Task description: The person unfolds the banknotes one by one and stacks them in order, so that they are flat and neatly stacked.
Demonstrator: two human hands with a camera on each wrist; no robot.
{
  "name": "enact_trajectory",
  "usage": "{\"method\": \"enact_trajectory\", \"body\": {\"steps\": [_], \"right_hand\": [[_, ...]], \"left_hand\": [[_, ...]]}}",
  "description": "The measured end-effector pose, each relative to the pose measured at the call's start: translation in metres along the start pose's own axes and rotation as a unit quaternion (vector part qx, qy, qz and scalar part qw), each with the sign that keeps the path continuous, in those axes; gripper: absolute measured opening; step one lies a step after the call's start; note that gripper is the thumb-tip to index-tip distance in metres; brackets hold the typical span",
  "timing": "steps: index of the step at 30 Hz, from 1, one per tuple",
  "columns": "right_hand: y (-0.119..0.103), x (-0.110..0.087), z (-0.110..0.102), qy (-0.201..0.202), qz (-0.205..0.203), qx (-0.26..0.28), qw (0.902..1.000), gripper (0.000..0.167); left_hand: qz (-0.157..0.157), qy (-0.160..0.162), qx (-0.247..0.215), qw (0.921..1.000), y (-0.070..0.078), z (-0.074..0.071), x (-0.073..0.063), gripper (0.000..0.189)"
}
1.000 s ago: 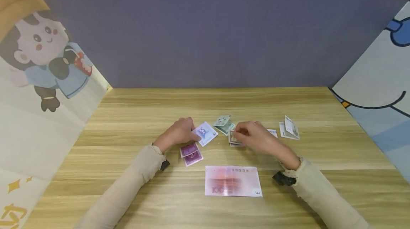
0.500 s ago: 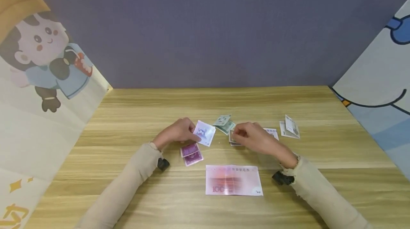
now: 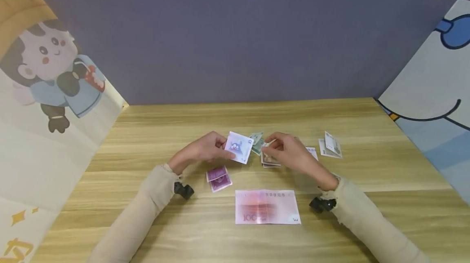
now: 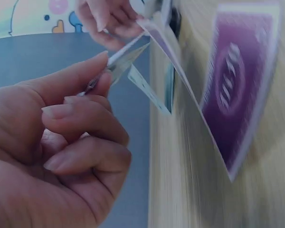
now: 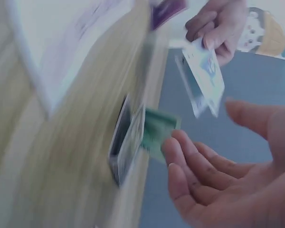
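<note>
My left hand (image 3: 203, 150) pinches a folded pale-lilac play banknote (image 3: 238, 148) with a blue cartoon figure, raised above the table. In the left wrist view, thumb and forefinger grip the edge of this note (image 4: 119, 61). In the right wrist view its folded halves stand slightly apart. My right hand (image 3: 291, 152) is over a small stack of folded brownish notes (image 3: 271, 160); the right wrist view shows its thumb and fingers apart, with nothing between them. Between the hands lies a folded green note (image 3: 258, 142), partly covered. Below the left hand is a folded purple note (image 3: 219, 178).
A flat pink 100 play banknote (image 3: 268, 207) lies on the wooden table (image 3: 176, 230) nearest the body. A folded white-grey note (image 3: 330, 145) stands half open at the right. Another pale note (image 3: 312, 152) shows behind the right hand. A grey-blue panel (image 3: 235, 38) closes off the back.
My left hand has lifted the lilac note and brought it slightly right, toward the right hand. The right hand's fingers have loosened over the brownish notes.
</note>
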State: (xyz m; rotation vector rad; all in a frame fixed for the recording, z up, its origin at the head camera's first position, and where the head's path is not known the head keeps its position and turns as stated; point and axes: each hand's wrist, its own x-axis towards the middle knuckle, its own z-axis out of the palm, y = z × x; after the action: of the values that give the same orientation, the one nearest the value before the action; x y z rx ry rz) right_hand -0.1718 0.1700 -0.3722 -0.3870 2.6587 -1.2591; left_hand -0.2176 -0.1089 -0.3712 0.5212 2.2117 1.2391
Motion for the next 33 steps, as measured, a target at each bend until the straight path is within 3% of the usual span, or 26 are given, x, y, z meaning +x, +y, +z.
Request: {"method": "enact_trajectory", "body": {"steps": [3, 6, 9, 12, 16, 20, 33], "right_hand": [[-0.002, 0.0, 0.001, -0.02, 0.015, 0.086, 0.996, 0.052], [-0.008, -0.002, 0.003, -0.031, 0.031, 0.17, 0.9845, 0.06], [-0.016, -0.005, 0.004, -0.012, 0.042, 0.226, 0.9731, 0.058], [-0.023, -0.009, 0.003, 0.032, 0.03, 0.261, 0.9644, 0.044], [-0.029, -0.016, -0.002, 0.091, -0.016, 0.236, 0.9673, 0.025], [-0.031, -0.024, -0.005, 0.121, -0.035, 0.187, 0.9742, 0.022], [-0.021, -0.039, -0.007, 0.134, -0.054, 0.173, 0.9742, 0.019]], "left_hand": [[0.024, -0.015, -0.031, 0.9991, 0.003, 0.003, 0.001, 0.016], [0.053, -0.026, -0.045, 0.9973, 0.007, 0.007, 0.0, 0.022], [0.078, -0.022, -0.057, 0.9951, 0.015, 0.011, -0.002, 0.024], [0.096, -0.012, -0.067, 0.993, 0.027, 0.015, -0.005, 0.024], [0.107, -0.01, -0.075, 0.9914, 0.041, 0.022, -0.01, 0.026], [0.119, -0.017, -0.078, 0.9897, 0.046, 0.028, -0.014, 0.023], [0.153, -0.036, -0.069, 0.9851, 0.041, 0.044, -0.019, 0.016]]}}
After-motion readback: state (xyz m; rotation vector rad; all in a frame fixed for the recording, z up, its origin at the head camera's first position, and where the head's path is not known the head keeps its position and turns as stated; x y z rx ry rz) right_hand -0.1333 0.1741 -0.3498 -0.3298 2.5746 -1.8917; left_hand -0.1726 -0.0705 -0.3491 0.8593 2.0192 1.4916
